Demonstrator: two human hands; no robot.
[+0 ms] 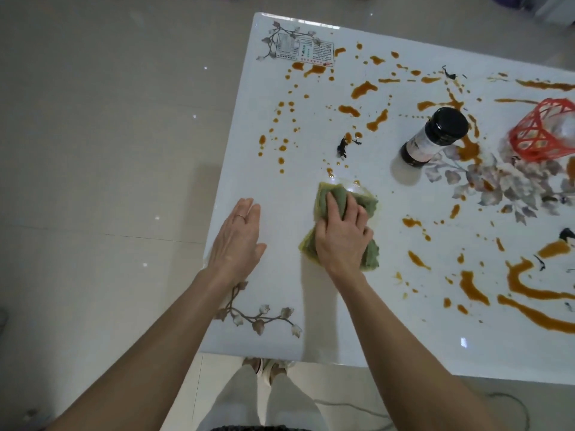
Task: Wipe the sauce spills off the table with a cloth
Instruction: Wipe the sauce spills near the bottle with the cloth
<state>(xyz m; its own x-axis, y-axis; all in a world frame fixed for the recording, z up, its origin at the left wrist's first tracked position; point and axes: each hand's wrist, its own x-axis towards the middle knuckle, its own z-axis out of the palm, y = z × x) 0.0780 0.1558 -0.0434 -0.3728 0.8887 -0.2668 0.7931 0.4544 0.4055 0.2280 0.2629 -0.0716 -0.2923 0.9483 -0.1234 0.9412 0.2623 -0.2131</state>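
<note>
While the right hand [342,234] bunches the green cloth [334,194] against the table [280,293], I read this as the middle of the wiping step, with most of the job left. Its fingers curl over the cloth and clamp it down on the tabletop, a little in from the near-left corner. The left hand [239,241] lies flat with fingers straight on bare tabletop just beside the left edge, holding nothing and set apart from the right.

From where I sit, the patch around both hands shows no sauce, so I judge that corner done. The sauce spills [364,88] begin just beyond the cloth's far edge and run on across the far and right parts of the table. The cloth's rim looks yellowed, perhaps soaked with sauce, though the blur there leaves me unsure.

The next move, as I'd steer it, calls for pushing the cloth away from the body into the small drops just ahead. The dark scraps [342,147] lie in that path and may drag along. Further right, the dark-capped bottle [435,135] and the red basket [544,132] stand among thick streaks, so I would have to work round them or lift them first.
</note>
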